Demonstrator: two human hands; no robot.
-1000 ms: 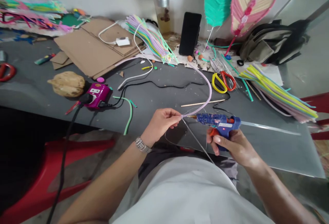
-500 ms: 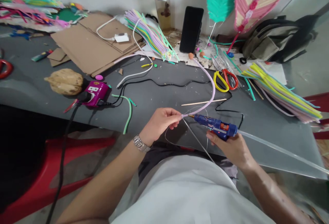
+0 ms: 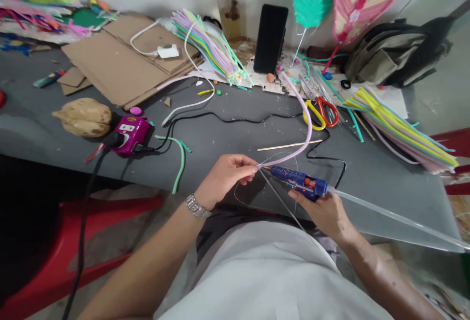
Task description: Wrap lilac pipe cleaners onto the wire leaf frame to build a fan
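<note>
Left hand (image 3: 223, 178) pinches a lilac pipe cleaner (image 3: 307, 129); right hand (image 3: 323, 215) clamps a blue glue gun (image 3: 295, 180), its lettering unreadable.

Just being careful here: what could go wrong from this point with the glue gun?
The glue gun in the right hand has its tip almost at the left hand pinching the lilac strip, so hot glue could burn those fingers. The long glue stick could also snag and jolt the gun.
</note>
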